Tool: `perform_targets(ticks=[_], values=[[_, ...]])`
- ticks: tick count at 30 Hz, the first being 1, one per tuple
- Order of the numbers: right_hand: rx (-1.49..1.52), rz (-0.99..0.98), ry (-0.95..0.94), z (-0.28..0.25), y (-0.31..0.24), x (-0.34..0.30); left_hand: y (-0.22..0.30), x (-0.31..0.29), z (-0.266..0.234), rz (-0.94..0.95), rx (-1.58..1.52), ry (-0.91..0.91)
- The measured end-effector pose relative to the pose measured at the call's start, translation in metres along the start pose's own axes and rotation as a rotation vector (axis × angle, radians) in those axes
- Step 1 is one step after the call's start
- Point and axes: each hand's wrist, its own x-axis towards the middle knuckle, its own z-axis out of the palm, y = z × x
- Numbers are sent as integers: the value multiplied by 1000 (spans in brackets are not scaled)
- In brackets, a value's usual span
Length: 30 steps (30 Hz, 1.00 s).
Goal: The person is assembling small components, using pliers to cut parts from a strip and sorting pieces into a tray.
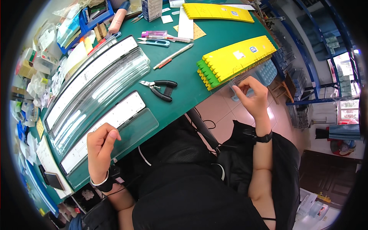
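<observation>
My left hand [100, 147] is curled closed, thumb against the bent fingers, over a long white strip [122, 111] in a clear plastic case [147, 122] at the table's near edge. Whatever it may hold is hidden. Just off the table edge, my right hand [253, 97] is closed, with thumb and forefinger bent toward each other. Something clear seems to show by its fingertips, but I cannot make it out. Nearest to that hand lies a stack of yellow toothed-edge strips [239, 55], with a green one [207, 71] among them.
Black-handled nippers [163, 88] lie mid-table on the green mat [184, 84]. Beyond are a pen [174, 55], a light-blue cutter [155, 42] and another yellow strip [218, 12]. Long clear cases [103, 84] lie at left, beside plastic bags and small boxes. Blue shelving [318, 92] stands at right.
</observation>
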Motion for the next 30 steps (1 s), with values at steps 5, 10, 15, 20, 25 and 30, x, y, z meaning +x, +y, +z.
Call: perform_targets(ticks=[5, 10, 15, 20, 25, 30], values=[[-2, -11, 20, 4, 5, -2, -2, -1, 0, -17, -32, 29], [52, 5, 38, -21, 6, -2, 0, 1, 3, -32, -38, 44], [-30, -38, 90, -38, 1, 3, 4, 6, 11, -31, 23, 10], [132, -139, 38, -52, 14, 8, 2, 9, 15, -24, 79, -17], [446, 99, -41, -53, 4, 4, -4, 9, 19, 41, 115, -8], [303, 204, -72, -59, -3, 2, -2, 12, 20, 32, 127, -14]])
